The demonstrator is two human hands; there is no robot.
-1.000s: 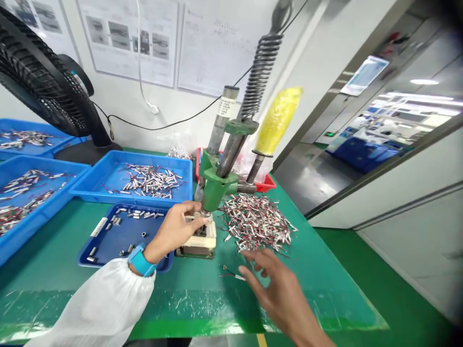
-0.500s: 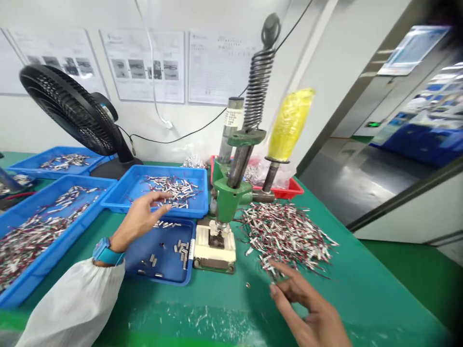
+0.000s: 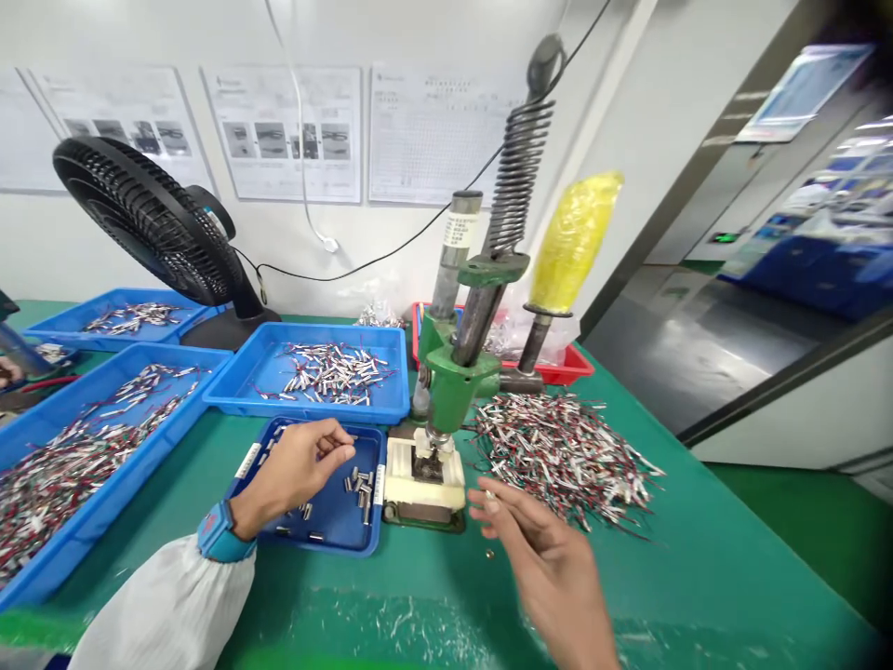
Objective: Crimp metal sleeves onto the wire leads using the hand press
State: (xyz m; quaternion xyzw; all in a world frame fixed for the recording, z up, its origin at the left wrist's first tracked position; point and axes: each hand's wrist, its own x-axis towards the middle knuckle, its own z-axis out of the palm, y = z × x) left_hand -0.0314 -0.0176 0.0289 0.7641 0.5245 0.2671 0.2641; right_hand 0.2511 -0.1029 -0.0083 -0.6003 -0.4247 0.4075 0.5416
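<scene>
Room: pale wall (image 3: 391,37) behind, hung with printed sheets (image 3: 283,135); open doorway on the right, its grey floor (image 3: 628,344) shining. The green tabletop (image 3: 363,614) is glossy and scuffed along its near edge.

Black fan (image 3: 139,214) near the far edge. Green hand press (image 3: 453,395) right of centre, upright; no wired piece can be made out on its cream base (image 3: 422,491).

Wired pieces lie in three bright blue trays, one beside the press (image 3: 307,410), one toward the left edge (image 3: 139,448), one at the far left corner (image 3: 84,341). A heap of wired pieces (image 3: 558,456) lies loose toward the right edge. Which lot is finished, and so how much is left, I cannot tell.

Left hand (image 3: 289,470): above the dark blue tray (image 3: 335,530), thumb and fingers drawn close; contents uncertain. Right hand (image 3: 544,558): between press and near edge, fingers curled to thumb; any pinched piece unclear.

Metal cylinders (image 3: 359,484) lie loose in the dark tray; one small round part (image 3: 489,554) lies near the right hand.
</scene>
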